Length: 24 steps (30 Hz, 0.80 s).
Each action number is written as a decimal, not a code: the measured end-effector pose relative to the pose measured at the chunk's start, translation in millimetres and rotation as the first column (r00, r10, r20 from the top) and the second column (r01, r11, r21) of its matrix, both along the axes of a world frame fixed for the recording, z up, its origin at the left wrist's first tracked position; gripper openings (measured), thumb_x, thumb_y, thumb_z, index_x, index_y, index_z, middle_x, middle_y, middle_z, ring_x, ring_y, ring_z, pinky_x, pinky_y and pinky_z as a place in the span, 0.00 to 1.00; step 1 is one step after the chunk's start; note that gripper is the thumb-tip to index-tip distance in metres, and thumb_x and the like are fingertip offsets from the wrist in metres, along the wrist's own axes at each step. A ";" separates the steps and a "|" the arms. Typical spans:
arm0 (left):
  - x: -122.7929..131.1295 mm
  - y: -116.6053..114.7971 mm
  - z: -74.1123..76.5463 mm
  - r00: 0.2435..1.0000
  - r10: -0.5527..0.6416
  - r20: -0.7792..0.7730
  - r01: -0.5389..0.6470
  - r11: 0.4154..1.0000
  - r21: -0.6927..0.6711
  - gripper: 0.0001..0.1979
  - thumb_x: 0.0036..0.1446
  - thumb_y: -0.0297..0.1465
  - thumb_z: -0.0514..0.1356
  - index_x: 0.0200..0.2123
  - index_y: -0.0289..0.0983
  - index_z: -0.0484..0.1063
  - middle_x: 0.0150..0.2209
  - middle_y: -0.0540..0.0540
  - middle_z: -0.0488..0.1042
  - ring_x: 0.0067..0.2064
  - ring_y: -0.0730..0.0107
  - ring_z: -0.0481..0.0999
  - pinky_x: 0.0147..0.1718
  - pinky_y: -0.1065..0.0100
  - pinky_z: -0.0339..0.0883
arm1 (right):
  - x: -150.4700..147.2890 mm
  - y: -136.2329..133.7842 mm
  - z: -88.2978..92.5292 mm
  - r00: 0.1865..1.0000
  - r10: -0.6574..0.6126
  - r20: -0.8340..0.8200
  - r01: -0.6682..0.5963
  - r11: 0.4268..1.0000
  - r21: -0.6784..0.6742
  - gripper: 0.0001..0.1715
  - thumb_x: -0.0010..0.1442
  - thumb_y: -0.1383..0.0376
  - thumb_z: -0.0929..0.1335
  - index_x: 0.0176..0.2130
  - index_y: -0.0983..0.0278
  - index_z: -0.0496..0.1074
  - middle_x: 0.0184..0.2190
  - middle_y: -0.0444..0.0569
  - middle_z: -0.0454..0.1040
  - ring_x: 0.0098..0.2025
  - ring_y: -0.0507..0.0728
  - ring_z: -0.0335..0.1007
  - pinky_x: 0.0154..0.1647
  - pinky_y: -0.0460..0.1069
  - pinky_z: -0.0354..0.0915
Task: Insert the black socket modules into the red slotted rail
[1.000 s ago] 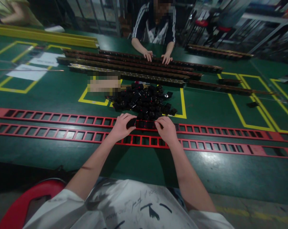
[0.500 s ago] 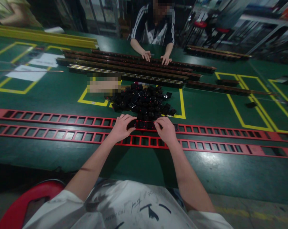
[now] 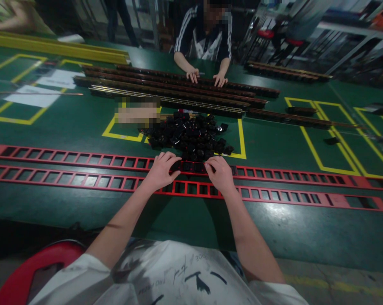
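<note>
Two long red ladder-like frames lie side by side across the table. In the far frame (image 3: pixel 92 159), a short row of black square parts (image 3: pixel 193 166) sits in the openings between my hands. My left hand (image 3: pixel 163 170) curves its thumb and fingers around a dark part at the left end of that row. At the right end, my right hand (image 3: pixel 221 173) is curled, its fingertips closed on a black part that they mostly hide. The near frame (image 3: pixel 191 189) passes beneath my wrists. Just beyond my hands is a loose pile of black parts (image 3: pixel 188 133).
Several long dark strips (image 3: pixel 166 91) lie across the table beyond the pile. Opposite me, a co-worker's hands (image 3: pixel 207 78) rest by them. Yellow bars (image 3: pixel 58 48) and white papers (image 3: pixel 35 95) lie at the far left. A red stool (image 3: pixel 23 271) stands at my lower left.
The view has shifted very slightly. Both my hands stay at the two ends of the row of black parts, with hardly any visible movement.
</note>
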State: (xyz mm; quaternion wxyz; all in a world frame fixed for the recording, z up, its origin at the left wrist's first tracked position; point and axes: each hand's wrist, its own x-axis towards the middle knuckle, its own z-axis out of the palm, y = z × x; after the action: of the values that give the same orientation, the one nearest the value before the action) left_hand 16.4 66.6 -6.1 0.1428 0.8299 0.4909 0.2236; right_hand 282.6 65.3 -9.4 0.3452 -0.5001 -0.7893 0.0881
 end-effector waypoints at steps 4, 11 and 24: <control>0.2 -0.3 -0.5 1.000 0.004 -0.001 -0.004 1.000 0.016 0.21 0.60 0.33 0.63 0.57 0.38 0.73 0.50 0.39 0.69 0.52 0.51 0.68 0.51 0.49 0.66 | 0.0 -0.1 -0.3 1.000 -0.004 0.006 0.004 1.000 0.003 0.13 0.70 0.65 0.64 0.36 0.61 0.77 0.38 0.54 0.78 0.44 0.61 0.72 0.47 0.58 0.71; 0.3 -0.3 0.2 1.000 0.006 -0.026 -0.006 1.000 0.026 0.21 0.60 0.33 0.64 0.56 0.38 0.73 0.49 0.40 0.69 0.51 0.51 0.68 0.50 0.50 0.66 | 0.0 0.1 -1.3 1.000 0.002 0.005 -0.002 1.000 0.013 0.13 0.70 0.65 0.64 0.36 0.62 0.76 0.38 0.54 0.78 0.43 0.61 0.72 0.47 0.58 0.71; 0.6 0.5 1.8 1.000 0.002 -0.029 -0.002 1.000 0.001 0.19 0.60 0.35 0.65 0.54 0.41 0.73 0.47 0.42 0.69 0.50 0.52 0.68 0.48 0.51 0.65 | -0.2 0.0 -0.3 1.000 0.000 0.005 0.000 1.000 0.008 0.14 0.71 0.65 0.63 0.36 0.61 0.76 0.38 0.54 0.78 0.43 0.61 0.72 0.47 0.58 0.72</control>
State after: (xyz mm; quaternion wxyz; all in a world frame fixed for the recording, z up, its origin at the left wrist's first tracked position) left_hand 17.0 67.0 -4.3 0.1351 0.8325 0.4937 0.2121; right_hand 282.4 65.3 -9.7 0.3451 -0.4989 -0.7906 0.0839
